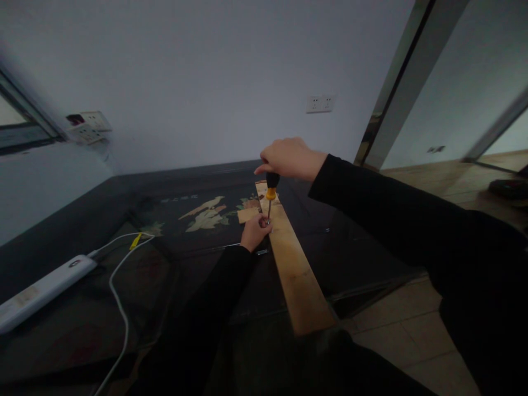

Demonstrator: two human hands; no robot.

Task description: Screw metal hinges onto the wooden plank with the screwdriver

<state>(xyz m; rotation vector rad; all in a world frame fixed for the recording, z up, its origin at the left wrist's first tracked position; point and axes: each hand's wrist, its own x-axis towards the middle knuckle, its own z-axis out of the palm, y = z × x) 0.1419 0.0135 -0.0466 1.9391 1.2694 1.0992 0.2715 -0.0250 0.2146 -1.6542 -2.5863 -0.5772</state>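
A long wooden board [295,258] lies on the dark table [231,280], its near end reaching past the front edge. My right hand [286,157] is wrapped round the handle of a screwdriver [270,193] with a black and yellow grip. The screwdriver stands nearly upright, its shaft pointing down at the board's left side. At its tip, my left hand [254,231] pinches a small shiny metal piece [267,222], too small to name. Just behind the left hand, a small wooden piece [246,215] lies partly hidden.
A white power strip [45,291] and its looping white cable [119,302] with a yellow tag [135,241] occupy the left of the table. Behind the table rises a wall with a double socket [320,104]. Tiled floor [406,330] lies to the right.
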